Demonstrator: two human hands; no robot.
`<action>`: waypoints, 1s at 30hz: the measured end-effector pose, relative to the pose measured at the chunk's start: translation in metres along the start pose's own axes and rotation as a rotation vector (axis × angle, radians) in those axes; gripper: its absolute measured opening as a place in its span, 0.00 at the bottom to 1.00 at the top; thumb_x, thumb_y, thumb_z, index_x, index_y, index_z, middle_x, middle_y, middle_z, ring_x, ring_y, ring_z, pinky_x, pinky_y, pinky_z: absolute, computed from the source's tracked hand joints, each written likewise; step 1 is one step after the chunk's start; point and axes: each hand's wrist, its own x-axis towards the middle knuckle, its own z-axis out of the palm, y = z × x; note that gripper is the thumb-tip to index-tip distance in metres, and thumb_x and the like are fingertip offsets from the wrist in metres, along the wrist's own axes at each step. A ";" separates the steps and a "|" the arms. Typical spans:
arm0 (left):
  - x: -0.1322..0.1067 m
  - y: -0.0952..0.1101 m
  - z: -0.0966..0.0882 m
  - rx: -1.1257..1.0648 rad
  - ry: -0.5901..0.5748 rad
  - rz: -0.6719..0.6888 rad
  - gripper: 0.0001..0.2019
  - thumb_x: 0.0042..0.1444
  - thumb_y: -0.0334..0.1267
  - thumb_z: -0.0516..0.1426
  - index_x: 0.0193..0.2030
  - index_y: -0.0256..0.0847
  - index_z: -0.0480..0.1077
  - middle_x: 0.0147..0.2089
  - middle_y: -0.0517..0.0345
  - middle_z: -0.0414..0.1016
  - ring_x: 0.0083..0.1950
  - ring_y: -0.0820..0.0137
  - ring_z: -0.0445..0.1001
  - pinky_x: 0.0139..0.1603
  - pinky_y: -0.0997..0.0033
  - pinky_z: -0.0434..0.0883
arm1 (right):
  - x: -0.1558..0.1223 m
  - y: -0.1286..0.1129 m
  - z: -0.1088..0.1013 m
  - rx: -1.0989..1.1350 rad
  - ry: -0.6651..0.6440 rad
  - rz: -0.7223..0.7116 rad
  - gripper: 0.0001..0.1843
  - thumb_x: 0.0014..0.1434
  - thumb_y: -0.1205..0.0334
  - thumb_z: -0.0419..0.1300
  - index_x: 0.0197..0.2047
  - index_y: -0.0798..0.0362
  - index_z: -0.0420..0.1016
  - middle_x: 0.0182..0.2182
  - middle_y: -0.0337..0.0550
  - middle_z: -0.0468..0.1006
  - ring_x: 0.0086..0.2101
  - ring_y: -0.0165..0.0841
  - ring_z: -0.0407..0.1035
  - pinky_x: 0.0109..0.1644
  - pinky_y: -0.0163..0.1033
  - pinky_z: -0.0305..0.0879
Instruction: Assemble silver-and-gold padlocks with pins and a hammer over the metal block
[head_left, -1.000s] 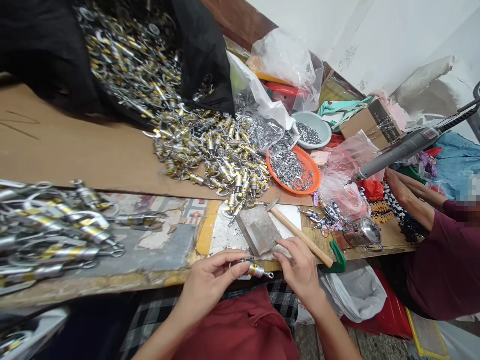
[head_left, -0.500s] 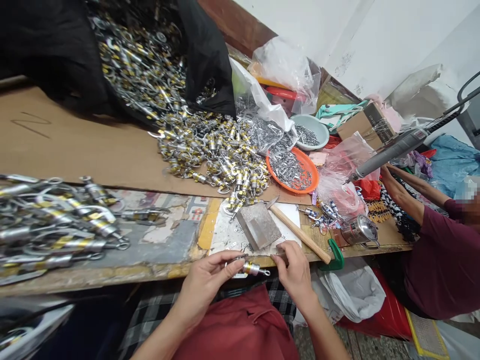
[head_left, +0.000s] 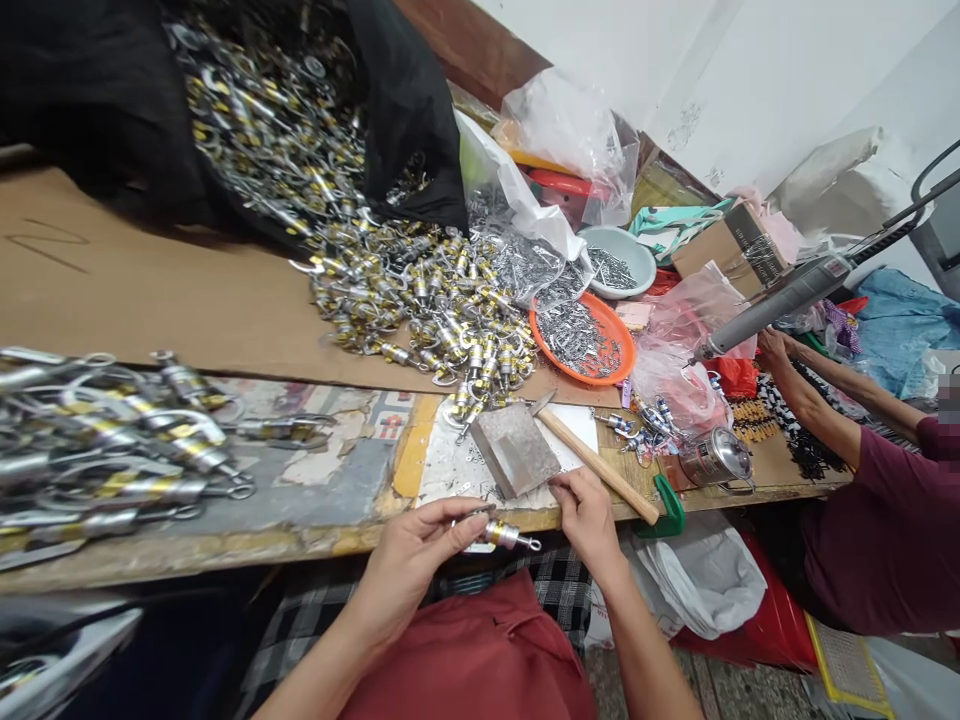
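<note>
My left hand [head_left: 427,545] pinches a silver-and-yellow metal fitting [head_left: 504,533] between thumb and fingers, just off the table's front edge. The fitting has a ribbed cylindrical body, and its small ring end points right; my fingers hide the other end. Close to the lower right corner of the square metal block [head_left: 517,448] is my right hand [head_left: 585,515], its thumb and index finger closed together. Whatever they hold, if anything, is too small to make out. A hammer [head_left: 600,470] with a wooden handle lies right of the block. Tiny metal pieces [head_left: 474,455] lie on the white sheet.
Similar fittings [head_left: 442,300] spill from a black bag [head_left: 416,110]; more lie at left [head_left: 127,440]. Small metal parts fill an orange dish [head_left: 626,345] and a pale bowl [head_left: 637,262]. A grey electric screwdriver [head_left: 780,300] hangs at right, near a co-worker's arms [head_left: 817,395].
My right hand has closed its thumb and index finger, which were apart, and moved slightly up by the block's corner. My left hand still holds the fitting in nearly the same place.
</note>
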 end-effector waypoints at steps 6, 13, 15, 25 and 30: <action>0.000 0.000 0.000 0.000 0.015 -0.011 0.11 0.41 0.42 0.64 0.31 0.38 0.77 0.27 0.52 0.82 0.31 0.61 0.79 0.38 0.64 0.75 | -0.001 0.000 0.001 0.064 0.026 -0.006 0.10 0.57 0.70 0.53 0.34 0.52 0.76 0.30 0.42 0.74 0.33 0.33 0.68 0.39 0.36 0.65; -0.001 0.004 0.001 0.010 -0.004 -0.032 0.12 0.43 0.44 0.64 0.31 0.38 0.77 0.23 0.53 0.81 0.31 0.61 0.79 0.39 0.64 0.74 | 0.001 0.002 -0.005 0.104 -0.008 0.019 0.09 0.57 0.68 0.54 0.38 0.53 0.75 0.32 0.44 0.75 0.34 0.34 0.70 0.39 0.37 0.66; -0.001 0.006 0.003 0.002 0.004 -0.038 0.11 0.42 0.44 0.64 0.30 0.38 0.77 0.23 0.54 0.81 0.30 0.61 0.79 0.38 0.66 0.74 | 0.001 -0.002 -0.009 0.144 0.007 0.022 0.09 0.57 0.67 0.54 0.38 0.53 0.75 0.33 0.44 0.76 0.35 0.34 0.71 0.39 0.37 0.67; 0.007 0.020 0.004 0.068 0.018 0.002 0.12 0.41 0.44 0.65 0.30 0.39 0.78 0.26 0.56 0.81 0.30 0.64 0.79 0.36 0.71 0.74 | 0.006 -0.044 -0.026 0.224 0.311 -0.345 0.09 0.58 0.71 0.54 0.39 0.53 0.74 0.32 0.45 0.75 0.34 0.33 0.71 0.38 0.39 0.69; 0.014 0.021 0.006 0.076 0.070 -0.023 0.14 0.37 0.45 0.67 0.29 0.39 0.79 0.28 0.56 0.81 0.30 0.65 0.77 0.34 0.73 0.75 | 0.018 -0.045 -0.036 0.199 0.252 -0.396 0.08 0.59 0.70 0.54 0.39 0.54 0.74 0.31 0.45 0.75 0.33 0.33 0.71 0.36 0.38 0.70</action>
